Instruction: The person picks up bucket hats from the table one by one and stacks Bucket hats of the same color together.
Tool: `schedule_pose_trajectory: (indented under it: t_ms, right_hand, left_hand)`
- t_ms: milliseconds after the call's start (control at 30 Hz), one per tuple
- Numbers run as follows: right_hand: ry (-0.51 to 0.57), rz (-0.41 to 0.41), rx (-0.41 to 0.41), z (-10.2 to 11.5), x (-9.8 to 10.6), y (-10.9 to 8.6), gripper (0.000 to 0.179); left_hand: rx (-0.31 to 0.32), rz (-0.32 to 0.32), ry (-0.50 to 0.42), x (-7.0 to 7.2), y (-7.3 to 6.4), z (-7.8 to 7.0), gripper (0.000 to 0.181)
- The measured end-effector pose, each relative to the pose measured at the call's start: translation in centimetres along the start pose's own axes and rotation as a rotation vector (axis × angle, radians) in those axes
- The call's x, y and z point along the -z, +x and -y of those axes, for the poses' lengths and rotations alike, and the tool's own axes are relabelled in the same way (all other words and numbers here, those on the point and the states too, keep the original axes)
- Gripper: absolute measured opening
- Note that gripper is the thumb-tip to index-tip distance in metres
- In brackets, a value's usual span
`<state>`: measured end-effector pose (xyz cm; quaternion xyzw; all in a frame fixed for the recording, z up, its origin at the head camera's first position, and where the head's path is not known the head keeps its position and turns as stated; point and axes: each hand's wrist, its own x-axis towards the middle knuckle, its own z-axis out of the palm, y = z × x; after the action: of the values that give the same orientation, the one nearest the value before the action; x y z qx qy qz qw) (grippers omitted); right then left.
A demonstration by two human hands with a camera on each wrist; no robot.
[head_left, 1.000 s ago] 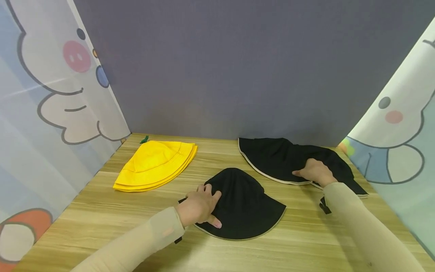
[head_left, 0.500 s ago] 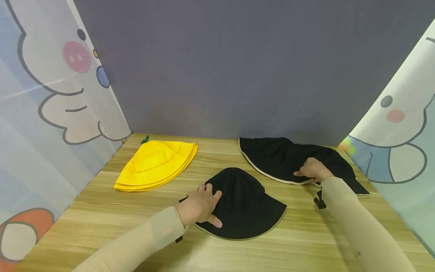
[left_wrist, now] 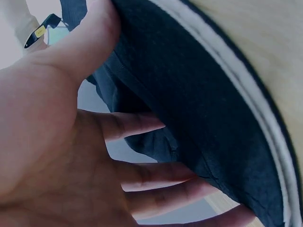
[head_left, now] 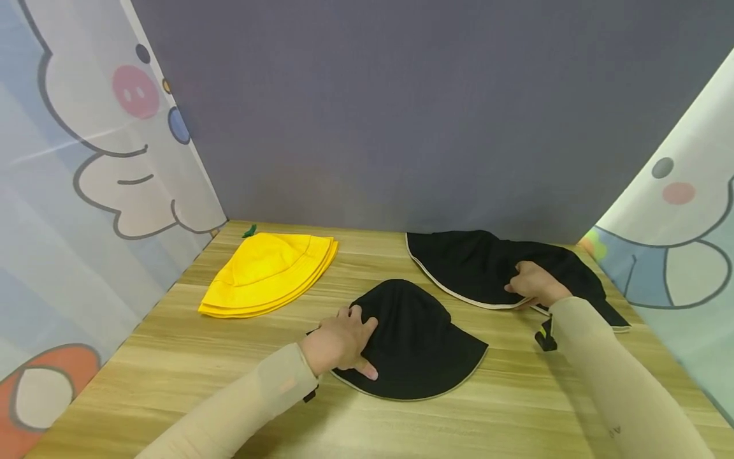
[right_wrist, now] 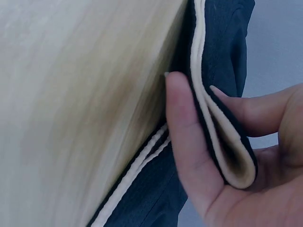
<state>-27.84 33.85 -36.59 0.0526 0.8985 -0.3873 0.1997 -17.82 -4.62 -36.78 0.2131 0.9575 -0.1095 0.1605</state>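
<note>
In the head view a black bucket hat (head_left: 410, 344) with a pale brim edge lies flat at the middle of the table. My left hand (head_left: 343, 341) rests on its left side, fingers spread; in the left wrist view the fingers (left_wrist: 156, 175) lie straight against the dark cloth (left_wrist: 199, 104). At the back right are two more black hats, side by side and overlapping. My right hand (head_left: 536, 285) pinches the folded brim corner of the left one (head_left: 459, 268). In the right wrist view its forefinger lies under the brim (right_wrist: 208, 113) and the thumb on top. The other hat (head_left: 573, 274) is partly behind this hand.
Several yellow bucket hats (head_left: 264, 274), stacked and folded flat, lie at the back left, with a small green piece (head_left: 250, 231) behind them. A grey panel (head_left: 367, 115) closes off the back, and cartoon-printed curtains (head_left: 103, 159) flank the wooden table (head_left: 172, 363).
My right hand's fingers have moved from resting over the back-right hat to pinching its brim corner, with the forefinger tucked beneath. The left hand stays on the middle hat.
</note>
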Motion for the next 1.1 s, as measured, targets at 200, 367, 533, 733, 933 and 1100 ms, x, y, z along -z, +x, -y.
schedule_pose_trajectory:
  t_ms: [200, 367, 533, 733, 933, 1100]
  right_hand:
    - [0.032, 0.009, 0.026, -0.6, 0.2, -0.4, 0.077]
    - [0.068, 0.037, 0.045, -1.0, 0.3, -0.7, 0.078]
    - [0.068, 0.039, 0.07, -1.1, 0.3, -0.7, 0.08]
    - [0.046, 0.031, 0.095, -0.9, 0.7, -0.5, 0.082]
    - [0.035, 0.06, 0.127, -0.8, 0.7, -0.5, 0.08]
    - [-0.015, 0.046, 0.188, -0.4, 0.1, -0.3, 0.078]
  left_hand:
    - [-0.022, 0.027, 0.024, 0.5, 0.2, 0.3, 0.102]
    - [-0.019, 0.047, 0.038, 1.0, 0.1, 0.4, 0.101]
    - [-0.011, 0.065, 0.023, 1.5, 0.0, 0.6, 0.099]
    - [-0.05, 0.067, -0.151, 3.2, 1.0, 2.1, 0.076]
    - [-0.157, 0.033, -0.422, 5.1, 3.9, 4.3, 0.052]
    - [-0.184, -0.016, -0.536, 5.9, 6.5, 5.7, 0.048]
